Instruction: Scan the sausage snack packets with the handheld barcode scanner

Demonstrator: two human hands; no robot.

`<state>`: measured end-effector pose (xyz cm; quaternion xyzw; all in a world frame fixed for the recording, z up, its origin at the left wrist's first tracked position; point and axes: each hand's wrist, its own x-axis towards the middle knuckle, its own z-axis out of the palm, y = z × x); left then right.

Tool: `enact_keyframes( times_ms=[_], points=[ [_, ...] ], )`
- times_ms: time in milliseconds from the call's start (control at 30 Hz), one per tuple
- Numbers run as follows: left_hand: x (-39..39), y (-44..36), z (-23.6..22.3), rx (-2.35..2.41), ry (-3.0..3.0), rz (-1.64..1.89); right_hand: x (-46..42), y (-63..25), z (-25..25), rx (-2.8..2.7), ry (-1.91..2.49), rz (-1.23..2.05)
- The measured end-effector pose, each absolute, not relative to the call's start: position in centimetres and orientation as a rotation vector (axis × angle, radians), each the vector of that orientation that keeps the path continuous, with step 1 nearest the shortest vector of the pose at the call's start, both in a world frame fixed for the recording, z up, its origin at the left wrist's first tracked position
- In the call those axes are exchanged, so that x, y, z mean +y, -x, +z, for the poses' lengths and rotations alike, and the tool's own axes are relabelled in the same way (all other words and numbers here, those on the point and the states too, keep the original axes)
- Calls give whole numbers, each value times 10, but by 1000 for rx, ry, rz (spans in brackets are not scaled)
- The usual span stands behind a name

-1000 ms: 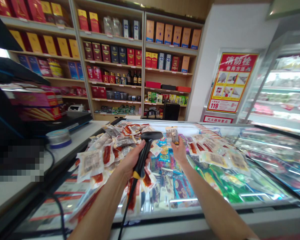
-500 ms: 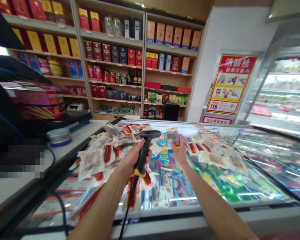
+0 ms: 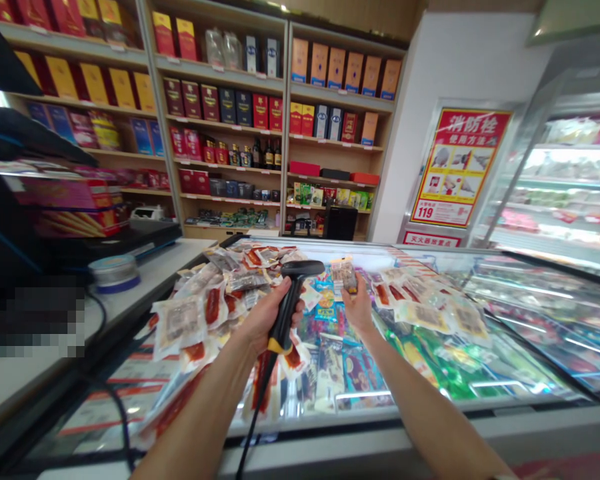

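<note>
My left hand (image 3: 267,313) is wrapped round the grip of a black barcode scanner (image 3: 285,307) with a yellow band near its base. The scanner's head points right, and its cord hangs down toward me. In my right hand (image 3: 359,307) is a small clear packet (image 3: 344,273), its printed label facing me, held a short way from the scanner. A heap of vacuum-sealed snack packets (image 3: 213,303) with reddish-brown contents lies on the freezer's glass top at left. More sealed packets (image 3: 425,300) are spread out to the right of my right hand.
Beneath the packets, the chest freezer (image 3: 330,433) shows frozen goods through its glass. On the left counter (image 3: 173,250) are a roll of tape (image 3: 114,272) and dark equipment. Shelves of boxes (image 3: 220,107) stand behind, and a red poster (image 3: 460,167) hangs on the wall.
The view shifts slightly. Both hands stay almost in place, still holding the scanner and the packet; the packet tilts a little. The heaps look the same.
</note>
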<state>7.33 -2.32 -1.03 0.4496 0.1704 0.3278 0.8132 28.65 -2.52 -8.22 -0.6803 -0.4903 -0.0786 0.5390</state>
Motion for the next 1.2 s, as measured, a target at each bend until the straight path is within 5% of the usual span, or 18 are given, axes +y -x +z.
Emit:
enact_keyframes(
  times_ms=[367, 633, 1200],
  points=[
    [-23, -43, -4, 428, -956, 809, -54, -291, -67, -1186, 2111, -536],
    [-35, -9, 14, 484, -993, 887, -97, -157, -83, -2226, 1597, -60],
    [-17, -70, -7, 501, -1035, 747, -29, -261, -85, -1673, 2074, -273]
  ],
)
